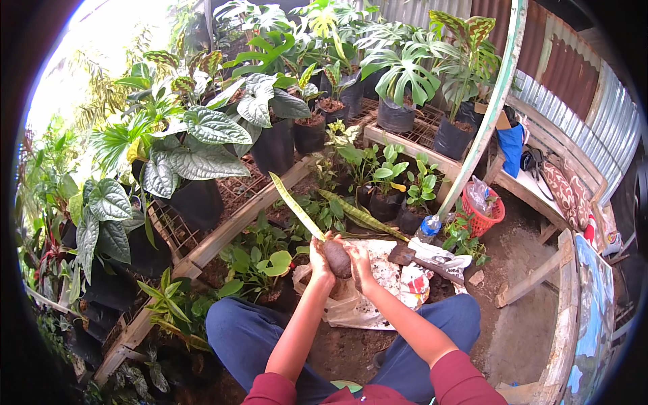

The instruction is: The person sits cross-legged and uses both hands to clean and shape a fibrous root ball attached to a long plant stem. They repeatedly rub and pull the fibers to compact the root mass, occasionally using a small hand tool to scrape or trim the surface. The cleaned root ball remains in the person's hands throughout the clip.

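Note:
A rounded brown ball of soil or fibre (pixel 337 259) is held between my left hand (pixel 320 260) and my right hand (pixel 358 263). From its top a long yellow-green leaf (pixel 297 207), like a snake plant's, slants up to the left. Below my hands lies a white plastic sack (pixel 374 309) soiled with earth, with a crumpled clear plastic bag (pixel 334 298) at its left. To the right, a trowel-like tool with a flat rusty blade (pixel 401 254) rests on the sack and a printed bag (pixel 445 258). Another long variegated leaf (pixel 362 215) lies beyond my hands.
A capped plastic bottle (pixel 429 228) stands near a red basket (pixel 483 210) holding clear plastic. Small potted plants (pixel 387 197) are ahead. A wooden-framed rack (pixel 243 217) with large potted plants runs along the left. A slanted post (pixel 486 116) rises at right, before a wooden bench (pixel 536 195).

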Available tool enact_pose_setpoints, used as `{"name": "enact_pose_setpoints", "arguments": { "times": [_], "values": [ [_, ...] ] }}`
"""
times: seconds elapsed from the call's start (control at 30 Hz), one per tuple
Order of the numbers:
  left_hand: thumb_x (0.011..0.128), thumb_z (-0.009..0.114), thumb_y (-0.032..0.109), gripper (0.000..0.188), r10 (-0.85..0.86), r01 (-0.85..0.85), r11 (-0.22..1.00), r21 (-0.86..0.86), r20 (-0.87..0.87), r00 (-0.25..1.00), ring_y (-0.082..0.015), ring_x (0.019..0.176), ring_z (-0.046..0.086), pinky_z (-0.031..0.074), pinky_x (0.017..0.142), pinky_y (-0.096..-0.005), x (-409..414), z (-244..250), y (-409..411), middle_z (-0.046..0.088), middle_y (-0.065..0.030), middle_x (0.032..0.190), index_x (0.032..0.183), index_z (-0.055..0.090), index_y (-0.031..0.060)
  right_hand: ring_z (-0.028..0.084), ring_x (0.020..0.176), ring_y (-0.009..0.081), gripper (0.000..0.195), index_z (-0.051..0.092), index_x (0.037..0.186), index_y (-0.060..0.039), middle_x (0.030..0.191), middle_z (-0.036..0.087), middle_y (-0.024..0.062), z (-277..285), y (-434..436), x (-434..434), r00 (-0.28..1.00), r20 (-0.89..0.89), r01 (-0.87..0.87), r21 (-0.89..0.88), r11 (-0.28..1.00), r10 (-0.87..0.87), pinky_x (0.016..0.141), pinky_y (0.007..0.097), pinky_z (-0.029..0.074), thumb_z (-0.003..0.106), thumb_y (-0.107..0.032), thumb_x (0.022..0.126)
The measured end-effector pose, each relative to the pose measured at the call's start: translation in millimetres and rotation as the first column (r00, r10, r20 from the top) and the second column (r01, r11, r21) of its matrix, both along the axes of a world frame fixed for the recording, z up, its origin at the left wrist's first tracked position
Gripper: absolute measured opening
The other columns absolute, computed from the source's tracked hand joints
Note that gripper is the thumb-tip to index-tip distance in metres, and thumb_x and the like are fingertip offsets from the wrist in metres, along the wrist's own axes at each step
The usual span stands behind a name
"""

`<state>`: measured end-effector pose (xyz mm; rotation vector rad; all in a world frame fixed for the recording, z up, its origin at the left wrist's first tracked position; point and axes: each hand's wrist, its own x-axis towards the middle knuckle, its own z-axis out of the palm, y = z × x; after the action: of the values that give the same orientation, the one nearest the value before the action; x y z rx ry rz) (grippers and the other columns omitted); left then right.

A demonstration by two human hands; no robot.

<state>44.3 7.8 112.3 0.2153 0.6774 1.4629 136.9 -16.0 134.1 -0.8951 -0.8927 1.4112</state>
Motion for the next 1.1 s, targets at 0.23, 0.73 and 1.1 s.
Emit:
{"name": "enact_pose_setpoints", "arguments": {
  "times": [0.23, 0.73, 1.1],
  "values": [
    [0.083, 0.033, 0.065, 0.072, -0.194, 0.169, 0.968, -0.186, -0.125, 0.973, -0.0261, 0.121, 0.041, 0.016, 0.104, -0.0499, -17, 20, 4, 0.052, -0.0124, 0.122, 0.125, 0.046, 0.008, 0.06, 0.094, 0.0273, 0.038, 0.053, 0.113, 0.0026, 0.103, 0.061, 0.0166, -46, 28, 28, 0.691, -0.656, -0.423, -0.028, 0.906, 0.302, 0.085, 0.0388, 0.049, 0.038, -0.023, 0.089],
    [0.093, 0.036, 0.032, 0.039, 0.057, -0.049, 0.998, -0.044, 0.202, 0.978, -0.0214, 0.088, 0.058, 0.048, 0.079, -0.0352, 22, -24, -5, 0.062, -0.0079, 0.095, 0.111, 0.058, 0.0055, 0.06, 0.092, 0.0239, 0.026, 0.056, 0.1, -0.004, 0.101, 0.06, 0.0107, -43, 9, 6, 0.873, -0.485, -0.129, -0.335, 0.934, -0.054, 0.085, 0.0372, 0.049, 0.048, -0.024, 0.087],
    [0.092, 0.033, 0.025, 0.041, -0.139, 0.086, 0.987, 0.135, 0.459, 0.878, -0.022, 0.104, 0.055, 0.043, 0.093, -0.0352, 12, -34, -9, 0.055, -0.0114, 0.121, 0.12, 0.052, 0.0027, 0.049, 0.11, 0.0162, 0.038, 0.054, 0.116, 0.0066, 0.118, 0.056, 0.0121, -38, -8, -5, 0.988, -0.046, 0.153, 0.043, 0.987, -0.151, 0.098, 0.0295, 0.034, 0.046, -0.022, 0.092]
  ]
}}
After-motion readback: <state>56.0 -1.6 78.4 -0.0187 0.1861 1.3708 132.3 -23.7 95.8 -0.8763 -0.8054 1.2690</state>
